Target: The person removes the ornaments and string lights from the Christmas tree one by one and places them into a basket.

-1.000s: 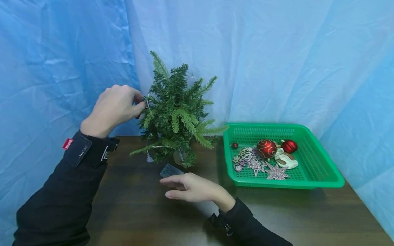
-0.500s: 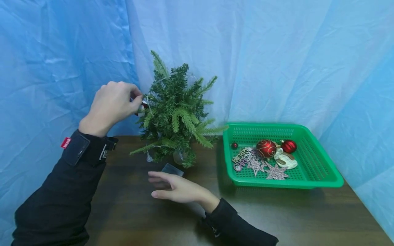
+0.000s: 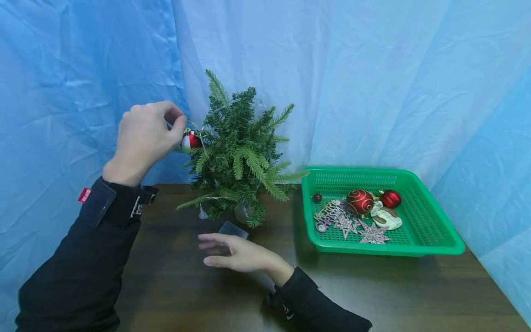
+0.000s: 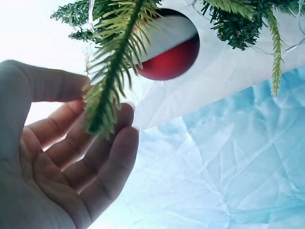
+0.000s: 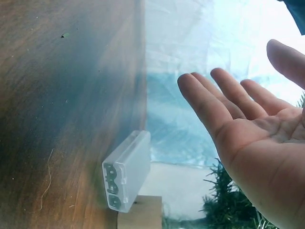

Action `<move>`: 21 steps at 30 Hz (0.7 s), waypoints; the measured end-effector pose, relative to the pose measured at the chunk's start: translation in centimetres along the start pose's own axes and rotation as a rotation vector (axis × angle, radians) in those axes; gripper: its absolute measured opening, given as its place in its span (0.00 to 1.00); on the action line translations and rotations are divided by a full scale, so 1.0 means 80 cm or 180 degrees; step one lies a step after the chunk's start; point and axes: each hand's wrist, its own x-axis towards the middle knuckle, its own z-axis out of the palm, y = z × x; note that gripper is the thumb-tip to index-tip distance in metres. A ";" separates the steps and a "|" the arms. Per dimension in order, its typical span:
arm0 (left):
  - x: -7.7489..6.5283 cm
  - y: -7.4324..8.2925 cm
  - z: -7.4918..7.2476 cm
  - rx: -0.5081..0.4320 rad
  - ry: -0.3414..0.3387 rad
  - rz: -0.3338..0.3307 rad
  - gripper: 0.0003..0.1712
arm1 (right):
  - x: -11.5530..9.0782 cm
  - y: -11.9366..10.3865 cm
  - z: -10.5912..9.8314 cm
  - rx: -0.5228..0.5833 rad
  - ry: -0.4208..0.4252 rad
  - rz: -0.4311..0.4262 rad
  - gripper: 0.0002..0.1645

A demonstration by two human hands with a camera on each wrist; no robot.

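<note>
At the left side of a small artificial Christmas tree (image 3: 236, 157), my left hand (image 3: 145, 133) has thumb and fingertips together at the thin gold hanging string of a red and white Christmas ball (image 3: 192, 140). In the left wrist view the ball (image 4: 174, 59) hangs partly behind a green branch (image 4: 116, 71) that crosses in front of the fingers. My right hand (image 3: 246, 254) is held over the table in front of the tree, fingers extended and holding nothing. Close behind it lies a clear plastic battery box (image 5: 126, 171), partly hidden in the head view.
A green basket (image 3: 386, 249) on the right holds red balls (image 3: 359, 202), glittery stars (image 3: 373, 232), a Merry Christmas sign (image 3: 327, 214) and a white figure (image 3: 386, 216). Clear light wire (image 3: 202, 138) winds round the tree. Blue curtains (image 3: 373, 83) stand behind the dark wooden table (image 3: 186, 286).
My left hand has moved slightly left and up, away from the branches, and the red and white ball has come into view. The right hand has shifted left.
</note>
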 end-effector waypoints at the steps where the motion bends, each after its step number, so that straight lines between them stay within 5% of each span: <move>1: 0.001 -0.001 0.000 -0.0018 0.0042 -0.0037 0.15 | 0.000 0.000 0.000 0.0012 -0.0005 0.0005 0.34; 11: -0.008 -0.020 -0.003 -0.0180 0.0052 -0.0474 0.18 | -0.001 0.001 -0.002 0.0142 -0.0012 0.0012 0.35; 21: -0.046 -0.057 -0.006 -0.0637 -0.0036 -0.1409 0.28 | 0.002 0.004 -0.002 0.0210 0.0090 -0.0037 0.36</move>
